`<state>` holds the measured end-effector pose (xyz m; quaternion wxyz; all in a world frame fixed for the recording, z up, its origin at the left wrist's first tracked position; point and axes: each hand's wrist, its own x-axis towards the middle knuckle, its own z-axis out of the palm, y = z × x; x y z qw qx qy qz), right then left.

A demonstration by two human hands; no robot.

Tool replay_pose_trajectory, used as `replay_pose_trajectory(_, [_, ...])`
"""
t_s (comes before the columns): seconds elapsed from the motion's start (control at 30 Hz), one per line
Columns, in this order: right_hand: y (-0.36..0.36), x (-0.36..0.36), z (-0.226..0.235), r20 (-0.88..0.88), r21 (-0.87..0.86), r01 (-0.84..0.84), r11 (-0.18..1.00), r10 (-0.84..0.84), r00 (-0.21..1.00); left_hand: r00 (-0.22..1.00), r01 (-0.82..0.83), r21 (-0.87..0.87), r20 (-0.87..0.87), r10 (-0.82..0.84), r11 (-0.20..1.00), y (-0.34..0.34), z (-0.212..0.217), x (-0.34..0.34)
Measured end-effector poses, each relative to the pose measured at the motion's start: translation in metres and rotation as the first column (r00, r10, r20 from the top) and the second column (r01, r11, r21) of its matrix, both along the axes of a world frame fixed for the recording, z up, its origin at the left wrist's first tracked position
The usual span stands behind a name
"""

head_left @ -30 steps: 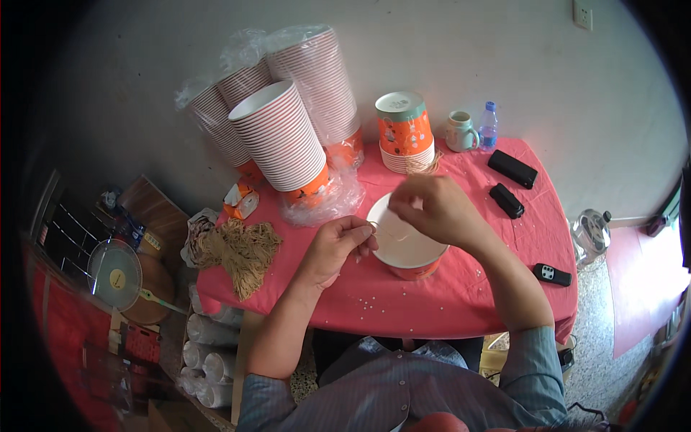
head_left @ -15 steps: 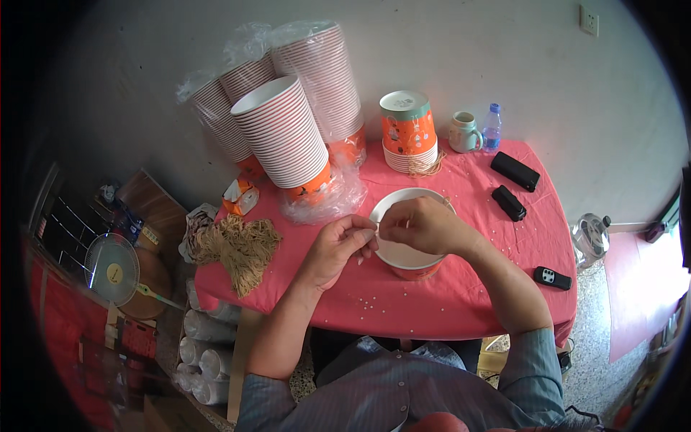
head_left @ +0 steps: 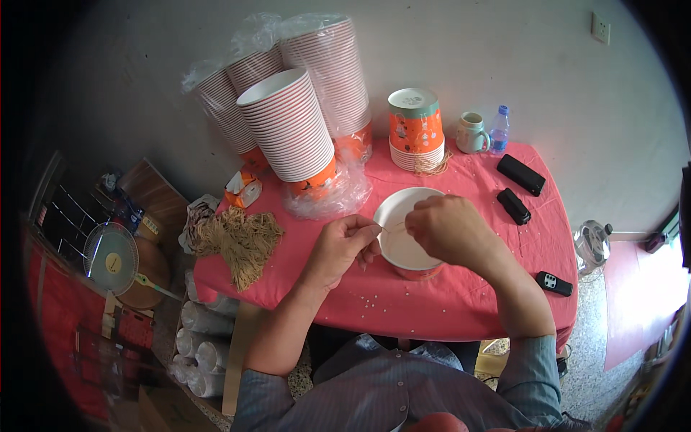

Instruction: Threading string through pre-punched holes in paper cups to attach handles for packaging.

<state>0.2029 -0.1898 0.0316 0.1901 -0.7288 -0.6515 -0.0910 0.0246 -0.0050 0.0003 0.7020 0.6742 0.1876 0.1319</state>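
Observation:
An orange paper bucket (head_left: 389, 210) with a white inside stands upright at the table's front middle. At its left rim my left hand (head_left: 341, 248) is closed, thumb and forefinger pinching the end of a thin tan string. My right hand (head_left: 455, 229) hangs over the bucket's opening with curled fingers, and the string (head_left: 394, 229) seems to run into it from the left. The right fingertips are partly hidden behind the hand. A large bundle of tan strings (head_left: 247, 248) lies on the table's left side.
Tall stacks of paper buckets (head_left: 288, 129), some in clear plastic, stand at the back left. Behind are upturned buckets (head_left: 415, 133), a mug (head_left: 471, 135) and a water bottle (head_left: 500, 129). Black objects (head_left: 521, 175) lie right on the red tablecloth (head_left: 461, 309). White bits are scattered in front.
My right hand has moved right, away from my left, and a stretch of string now shows between them. The left hand stays almost in place. The whole view has shifted slightly.

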Motion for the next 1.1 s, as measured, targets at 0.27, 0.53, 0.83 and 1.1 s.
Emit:
replay_pose_trajectory(0.27, [-0.003,-0.016,0.009,-0.016,0.058,-0.184,0.981,0.185,0.983,0.996,0.005,0.031,0.089,-0.008,0.999,-0.022,0.003,-0.009])
replay_pose_trajectory(0.53, [-0.005,-0.005,0.01,-0.196,0.117,-0.251,0.961,0.27,0.943,0.991,-0.052,-0.027,0.123,0.055,0.998,-0.02,-0.002,-0.012])
replay_pose_trajectory(0.83, [0.002,0.02,0.012,-0.324,0.253,0.041,0.967,0.045,0.945,0.997,0.021,0.046,0.075,-0.025,0.999,-0.004,-0.009,-0.017])
replay_pose_trajectory(1.1, [0.003,0.005,-0.007,0.17,-0.109,0.063,0.992,-0.044,0.985,0.994,-0.082,-0.013,0.074,0.083,0.997,-0.012,-0.01,-0.01])
